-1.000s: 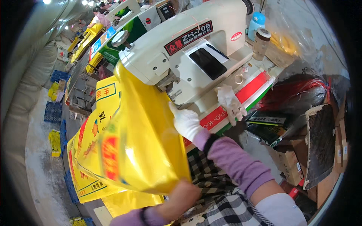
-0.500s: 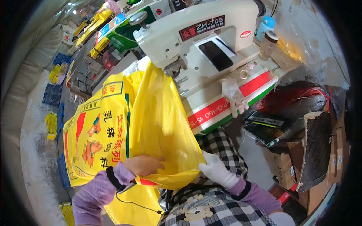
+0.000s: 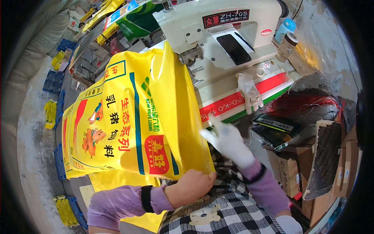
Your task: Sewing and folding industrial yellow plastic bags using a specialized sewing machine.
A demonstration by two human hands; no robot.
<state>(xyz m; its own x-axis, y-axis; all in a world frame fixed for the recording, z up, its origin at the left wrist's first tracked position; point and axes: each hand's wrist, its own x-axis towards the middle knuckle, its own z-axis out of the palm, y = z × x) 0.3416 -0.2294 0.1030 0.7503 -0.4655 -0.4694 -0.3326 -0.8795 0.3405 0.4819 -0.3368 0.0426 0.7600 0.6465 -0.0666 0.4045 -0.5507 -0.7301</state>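
A large yellow printed bag (image 3: 85,124) lies before me, its upper part under the head of a white industrial sewing machine (image 3: 175,29). My left hand (image 3: 191,188), bare, is closed on the bag's near right corner. My right hand (image 3: 230,144) wears a white glove; its thumb and forefinger are spread beside the bag's right edge, with nothing between them. Whether the thumb touches the bag I cannot tell. Under my left forearm, more yellow bag material (image 3: 146,220) hangs down.
A black phone (image 3: 234,50) rests on the machine bed, with a jar (image 3: 287,47) and a blue bottle (image 3: 286,27) beyond. A limp white glove (image 3: 249,91) hangs over the table edge. Cardboard boxes (image 3: 288,171) stand at the right, blue crates (image 3: 53,81) at the left.
The bag's mouth was held wide; now its side lies flat. My left hand came out from inside to the near corner. My right hand let go of the edge and rose.
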